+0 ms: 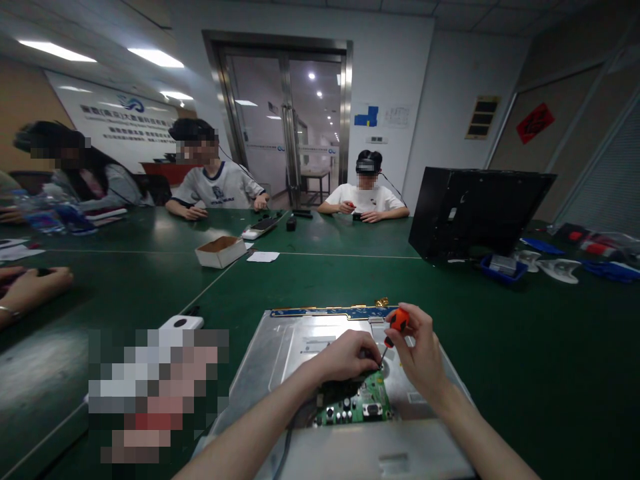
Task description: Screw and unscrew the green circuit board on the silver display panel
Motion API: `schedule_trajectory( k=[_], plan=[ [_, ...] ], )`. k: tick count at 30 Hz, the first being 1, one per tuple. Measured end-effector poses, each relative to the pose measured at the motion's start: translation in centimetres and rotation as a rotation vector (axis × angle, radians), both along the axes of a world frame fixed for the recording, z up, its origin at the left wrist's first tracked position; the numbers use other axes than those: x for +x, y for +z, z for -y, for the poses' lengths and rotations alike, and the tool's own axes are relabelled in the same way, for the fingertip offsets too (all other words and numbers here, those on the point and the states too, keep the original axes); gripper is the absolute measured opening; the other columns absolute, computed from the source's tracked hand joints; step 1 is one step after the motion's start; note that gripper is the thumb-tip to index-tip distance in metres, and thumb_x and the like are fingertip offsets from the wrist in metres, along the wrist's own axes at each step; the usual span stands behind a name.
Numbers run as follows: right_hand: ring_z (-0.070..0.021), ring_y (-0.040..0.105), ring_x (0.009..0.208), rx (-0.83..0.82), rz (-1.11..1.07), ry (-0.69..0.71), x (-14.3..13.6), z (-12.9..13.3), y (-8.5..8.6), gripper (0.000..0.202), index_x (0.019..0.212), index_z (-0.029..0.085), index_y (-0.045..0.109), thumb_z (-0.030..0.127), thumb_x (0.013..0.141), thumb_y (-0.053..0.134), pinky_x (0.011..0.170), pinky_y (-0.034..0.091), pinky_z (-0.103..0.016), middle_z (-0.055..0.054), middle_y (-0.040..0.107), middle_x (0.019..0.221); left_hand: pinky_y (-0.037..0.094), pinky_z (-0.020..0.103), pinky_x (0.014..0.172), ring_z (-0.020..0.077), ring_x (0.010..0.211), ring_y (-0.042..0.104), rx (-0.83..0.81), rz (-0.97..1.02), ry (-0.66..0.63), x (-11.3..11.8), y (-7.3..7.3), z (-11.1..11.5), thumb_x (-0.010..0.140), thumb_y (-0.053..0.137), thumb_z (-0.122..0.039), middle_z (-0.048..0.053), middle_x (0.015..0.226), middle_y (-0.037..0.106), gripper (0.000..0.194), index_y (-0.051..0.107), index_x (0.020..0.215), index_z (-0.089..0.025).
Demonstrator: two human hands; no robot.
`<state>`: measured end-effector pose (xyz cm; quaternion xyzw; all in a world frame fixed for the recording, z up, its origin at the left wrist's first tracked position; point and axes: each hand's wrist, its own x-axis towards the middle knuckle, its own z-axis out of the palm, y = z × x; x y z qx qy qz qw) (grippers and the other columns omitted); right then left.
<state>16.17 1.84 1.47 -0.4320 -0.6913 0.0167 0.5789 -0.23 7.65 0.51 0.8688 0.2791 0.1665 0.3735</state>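
A flat silver metal panel (290, 333) lies on the green table, with a green circuit board (377, 393) on it. My right hand (420, 353) grips an orange and black screwdriver (399, 320), its shaft slanting down to the board's upper corner. Beside the screwdriver tip is my left hand (350, 353), fingers pinched together over the board's top edge; what they hold, if anything, is hidden. A blue strip board (320, 312) runs along the panel's far edge.
An open cardboard box (221, 253) and white paper (263, 257) are farther back. A black monitor casing (480, 213) stands at back right beside a blue tray (504, 268). A white device (181, 323) lies left of the panel. Several people sit around the table.
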Motion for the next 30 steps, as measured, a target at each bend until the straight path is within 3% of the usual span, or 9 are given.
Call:
schedule_trajectory(
  k=[6, 11, 19, 26, 30],
  plan=[
    [-0.0158, 0.062, 0.059, -0.029, 0.056, 0.003, -0.04, -0.13, -0.50, 0.041, 0.129, 0.028, 0.038, 0.028, 0.091, 0.053, 0.053, 0.053, -0.031, -0.003, 0.065, 0.088, 0.046, 0.022, 0.074, 0.0163, 0.079, 0.062, -0.006, 0.011, -0.037, 0.07, -0.11, -0.13, 0.072, 0.066, -0.003, 0.001, 0.085, 0.070, 0.017, 0.072, 0.081, -0.016],
    [-0.0189, 0.065, 0.067, -0.085, 0.099, 0.046, -0.15, 0.13, -0.31, 0.055, 0.139, 0.026, 0.030, 0.023, 0.089, 0.052, 0.060, 0.056, -0.035, -0.008, 0.067, 0.097, 0.046, 0.023, 0.074, 0.0175, 0.079, 0.062, 0.001, 0.018, -0.042, 0.05, -0.18, -0.17, 0.072, 0.067, -0.003, 0.001, 0.083, 0.070, 0.016, 0.072, 0.082, -0.015],
    [-0.0184, 0.064, 0.062, -0.090, 0.099, 0.023, -0.24, -0.04, -0.46, 0.054, 0.139, 0.026, 0.031, 0.023, 0.090, 0.051, 0.054, 0.054, -0.033, -0.005, 0.067, 0.090, 0.046, 0.024, 0.076, 0.0176, 0.080, 0.062, 0.005, 0.029, -0.036, 0.05, -0.38, -0.19, 0.072, 0.067, -0.003, 0.001, 0.085, 0.070, 0.016, 0.072, 0.082, -0.015],
    [-0.0160, 0.059, 0.053, -0.020, 0.194, -0.078, 0.04, -0.19, -0.36, 0.052, 0.136, 0.027, 0.033, 0.026, 0.089, 0.055, 0.048, 0.048, -0.029, 0.000, 0.064, 0.078, 0.046, 0.023, 0.076, 0.0176, 0.082, 0.063, 0.006, 0.033, -0.051, 0.04, -0.34, -0.22, 0.072, 0.066, -0.001, 0.003, 0.090, 0.071, 0.021, 0.073, 0.085, -0.015],
    [-0.0157, 0.060, 0.054, -0.037, 0.223, -0.086, 0.21, -0.15, -0.37, 0.052, 0.136, 0.024, 0.033, 0.027, 0.089, 0.055, 0.050, 0.048, -0.029, -0.002, 0.065, 0.082, 0.046, 0.022, 0.075, 0.0169, 0.080, 0.063, 0.010, 0.027, -0.047, 0.04, -0.32, -0.21, 0.070, 0.067, 0.000, 0.002, 0.089, 0.071, 0.022, 0.073, 0.085, -0.015]
  ],
)
